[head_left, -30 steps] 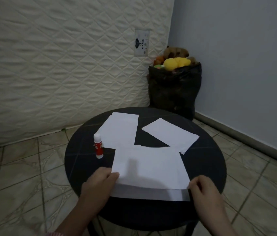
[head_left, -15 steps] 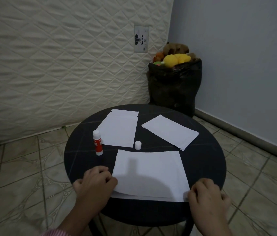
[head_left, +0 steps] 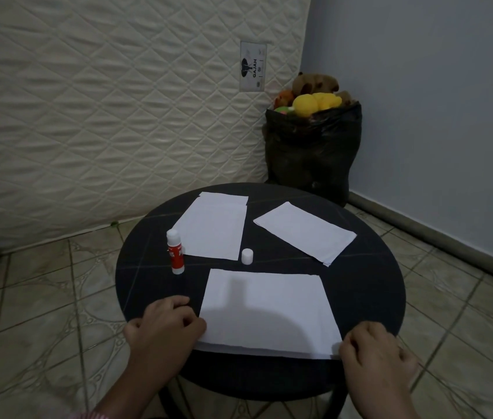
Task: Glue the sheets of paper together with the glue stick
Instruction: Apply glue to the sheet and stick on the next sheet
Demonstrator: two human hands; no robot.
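Table: round, dark top, on a tiled floor.
Near sheets: white paper lying flat at the near edge of the table; a second sheet's edge shows along the bottom, just under the top one.
Left hand: fingers curled, resting on the table at the left near corner of the near sheets, touching the paper's edge. Grips nothing that I can see.
Right hand: fingers curled, at the right near corner of the same sheets; whether it pinches the paper, cannot tell.
Glue stick: upright, red body, uncapped white tip, left of centre, apart from both hands.
Cap: white, standing beyond the near sheets' far edge.
Far-left sheets: two, overlapped.
Far-right sheet: lies at an angle.
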